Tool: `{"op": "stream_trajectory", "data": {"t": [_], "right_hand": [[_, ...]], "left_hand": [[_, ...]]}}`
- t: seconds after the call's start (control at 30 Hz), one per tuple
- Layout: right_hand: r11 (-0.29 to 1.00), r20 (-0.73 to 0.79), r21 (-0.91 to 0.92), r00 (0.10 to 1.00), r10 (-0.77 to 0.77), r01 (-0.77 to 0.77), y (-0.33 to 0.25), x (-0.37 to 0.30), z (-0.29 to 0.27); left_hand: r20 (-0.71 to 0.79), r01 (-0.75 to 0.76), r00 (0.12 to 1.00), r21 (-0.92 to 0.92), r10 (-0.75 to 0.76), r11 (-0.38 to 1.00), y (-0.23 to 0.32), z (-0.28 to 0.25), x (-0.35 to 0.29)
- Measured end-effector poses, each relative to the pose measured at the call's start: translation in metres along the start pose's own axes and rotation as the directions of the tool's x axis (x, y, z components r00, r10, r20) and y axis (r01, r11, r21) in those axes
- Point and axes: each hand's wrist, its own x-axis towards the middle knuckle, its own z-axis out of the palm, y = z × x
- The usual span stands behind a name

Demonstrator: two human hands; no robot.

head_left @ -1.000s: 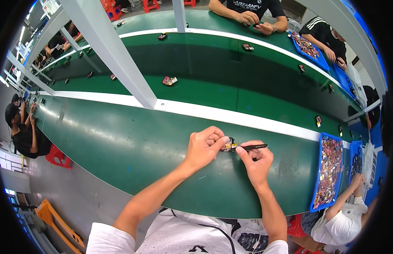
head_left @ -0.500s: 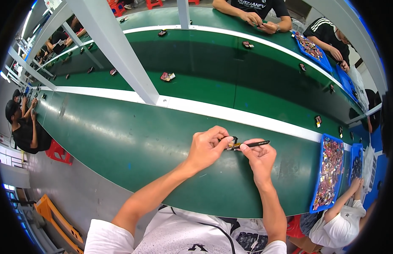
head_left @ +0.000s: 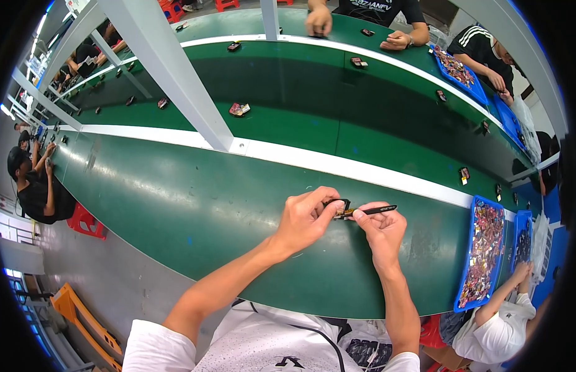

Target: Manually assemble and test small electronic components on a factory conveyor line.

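In front of me, above the green worktop, my left hand [head_left: 306, 217] is closed on a small black plastic housing [head_left: 345, 203] with some yellowish and metallic bits inside. My right hand [head_left: 381, 230] pinches a pair of black tweezers [head_left: 380, 210], its slim end pointing left. The tips meet the housing beside my left fingertips. Fingers hide most of the housing, and the fine parts in it are too small to make out.
A green conveyor belt [head_left: 288, 124] runs beyond a white rail [head_left: 362, 172], carrying several small assemblies such as one [head_left: 239, 110]. At right stands a blue tray [head_left: 465, 291] heaped with small parts. A grey post [head_left: 176, 80] rises at left. Co-workers sit around.
The assemblies on the belt have shifted slightly left. Across the belt, a co-worker's hands have parted, one reaching toward the rail, leaving a small black piece on the table. My hands have barely moved.
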Motion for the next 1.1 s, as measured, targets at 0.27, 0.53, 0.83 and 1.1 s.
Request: {"op": "stream_trajectory", "data": {"t": [0.27,0.53,0.83,1.1], "right_hand": [[0.998,-0.002,0.045,0.999,-0.040,0.040,0.002,0.000,-0.002],[0.940,-0.025,-0.068,0.941,-0.337,0.335,0.010,-0.003,0.002],[0.817,-0.009,-0.269,0.847,-0.532,0.510,0.009,-0.004,0.007],[0.806,0.008,-0.281,0.841,-0.541,0.521,0.010,-0.003,0.006]], "left_hand": [[0.252,0.450,0.892,-0.395,-0.376,0.801,0.000,-0.008,0.004],[0.365,0.512,0.855,-0.486,-0.369,0.708,-0.002,-0.011,0.009],[0.341,0.491,0.868,-0.490,-0.361,0.720,-0.002,-0.011,0.007],[0.310,0.467,0.882,-0.487,-0.354,0.738,-0.002,-0.009,0.005]]}}
